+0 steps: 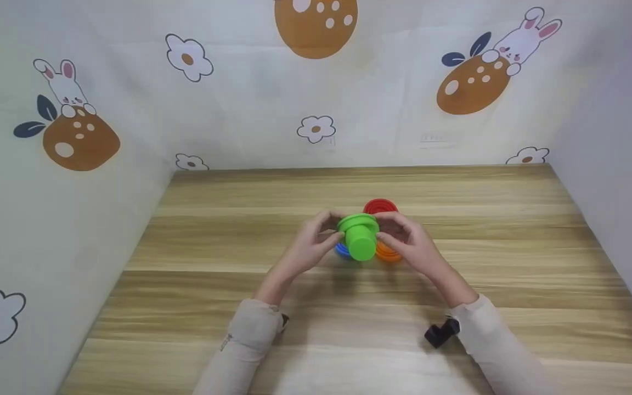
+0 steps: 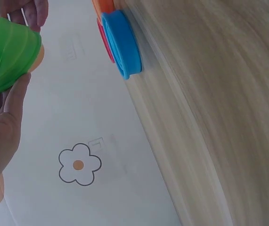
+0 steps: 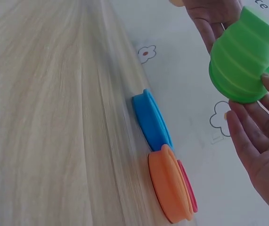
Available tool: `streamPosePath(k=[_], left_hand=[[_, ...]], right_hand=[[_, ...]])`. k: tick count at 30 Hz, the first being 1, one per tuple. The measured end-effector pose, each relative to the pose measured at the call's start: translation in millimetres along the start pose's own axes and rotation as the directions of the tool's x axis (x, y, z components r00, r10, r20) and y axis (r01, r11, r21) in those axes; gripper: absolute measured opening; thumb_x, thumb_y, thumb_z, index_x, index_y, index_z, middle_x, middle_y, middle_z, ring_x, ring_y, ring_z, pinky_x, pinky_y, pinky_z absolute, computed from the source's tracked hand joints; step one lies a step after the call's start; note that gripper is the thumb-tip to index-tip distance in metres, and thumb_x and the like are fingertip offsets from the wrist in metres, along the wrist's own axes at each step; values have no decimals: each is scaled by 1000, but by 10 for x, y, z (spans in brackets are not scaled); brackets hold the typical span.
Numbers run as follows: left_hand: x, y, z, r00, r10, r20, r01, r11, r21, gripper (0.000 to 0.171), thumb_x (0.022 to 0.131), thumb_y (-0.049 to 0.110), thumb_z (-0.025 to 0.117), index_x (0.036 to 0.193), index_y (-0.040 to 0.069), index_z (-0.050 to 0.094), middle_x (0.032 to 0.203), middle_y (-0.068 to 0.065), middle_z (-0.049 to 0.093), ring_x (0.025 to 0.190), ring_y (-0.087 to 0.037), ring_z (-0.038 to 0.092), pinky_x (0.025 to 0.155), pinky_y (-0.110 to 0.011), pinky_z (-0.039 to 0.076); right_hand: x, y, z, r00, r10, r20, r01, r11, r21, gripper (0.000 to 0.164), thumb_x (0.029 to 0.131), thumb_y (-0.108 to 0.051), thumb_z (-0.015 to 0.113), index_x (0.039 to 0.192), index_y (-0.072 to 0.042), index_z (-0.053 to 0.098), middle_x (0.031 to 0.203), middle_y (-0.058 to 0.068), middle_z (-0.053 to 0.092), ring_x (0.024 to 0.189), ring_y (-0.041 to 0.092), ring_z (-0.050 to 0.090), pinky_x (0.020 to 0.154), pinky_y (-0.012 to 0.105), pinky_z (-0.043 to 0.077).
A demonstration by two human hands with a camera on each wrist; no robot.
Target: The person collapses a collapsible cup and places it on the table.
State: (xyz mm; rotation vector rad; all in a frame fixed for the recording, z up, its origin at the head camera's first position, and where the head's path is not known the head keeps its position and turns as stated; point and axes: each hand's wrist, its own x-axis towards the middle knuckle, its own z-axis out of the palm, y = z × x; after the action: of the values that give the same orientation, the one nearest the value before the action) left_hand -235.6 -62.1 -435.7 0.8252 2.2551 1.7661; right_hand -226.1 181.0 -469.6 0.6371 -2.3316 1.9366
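A green collapsible cup [image 1: 361, 244] is held up above the table between both hands, its body stretched out and its narrow end toward the head camera. My left hand [image 1: 311, 240] grips its left side, thumb low and fingers by the wide rim. On the opposite side my right hand [image 1: 413, 242] holds it the same way. In the right wrist view the ribbed wall of the green cup [image 3: 242, 59] shows, with the right thumb pressed on it. Behind it lie a blue flattened cup [image 2: 122, 44], an orange one [image 3: 166, 183] and a red one [image 1: 380, 206].
The three flattened cups sit close together on the wood-grain table [image 1: 212, 247]. Patterned wall sheets [image 1: 250, 109] with rabbits and flowers enclose the back and both sides. A black device [image 1: 441, 332] is strapped at the right wrist, by the sleeve.
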Motion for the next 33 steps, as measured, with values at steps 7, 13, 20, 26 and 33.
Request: streamPosePath(k=[7, 13, 20, 26, 33], left_hand=[[16, 0, 23, 999, -12, 46, 11, 1000, 15, 28, 97, 0, 56, 124, -5, 52, 124, -23, 62, 119, -34, 62, 103, -38, 54], [38, 19, 92, 994, -62, 94, 54, 996, 77, 27, 103, 15, 52, 123, -2, 57, 123, -19, 68, 115, -28, 65, 101, -36, 54], [44, 63, 122, 993, -58, 101, 49, 995, 86, 25, 104, 15, 51, 122, -1, 58, 122, -17, 67, 111, -22, 64, 100, -37, 54], [33, 44, 72, 994, -43, 105, 47, 998, -32, 28, 105, 13, 46, 128, -4, 52, 125, -21, 63, 108, -17, 62, 101, -36, 54], [77, 40, 84, 991, -89, 100, 87, 996, 16, 26, 103, 16, 52, 122, -1, 57, 117, -19, 69, 103, -18, 67, 100, -44, 54]], right_hand=[[35, -51, 49, 992, -46, -117, 27, 986, -162, 26, 92, -1, 67, 118, 0, 66, 108, 14, 73, 97, 9, 67, 87, 20, 55], [14, -82, 86, 975, -211, -75, 172, 919, -354, 25, 90, 0, 69, 114, -4, 70, 109, 6, 73, 96, 16, 70, 89, 29, 60], [-28, -43, 44, 982, -186, -39, 171, 953, -250, 30, 92, -6, 69, 122, -6, 68, 116, 8, 72, 101, 9, 70, 89, 19, 57], [-55, -35, -18, 999, -23, -22, 22, 997, -77, 32, 94, -7, 67, 125, -1, 64, 119, 14, 69, 103, 6, 67, 89, 19, 56], [12, -89, -12, 986, -155, -67, 130, 950, -283, 25, 90, -3, 71, 115, -5, 70, 107, 8, 73, 94, 15, 71, 81, 25, 60]])
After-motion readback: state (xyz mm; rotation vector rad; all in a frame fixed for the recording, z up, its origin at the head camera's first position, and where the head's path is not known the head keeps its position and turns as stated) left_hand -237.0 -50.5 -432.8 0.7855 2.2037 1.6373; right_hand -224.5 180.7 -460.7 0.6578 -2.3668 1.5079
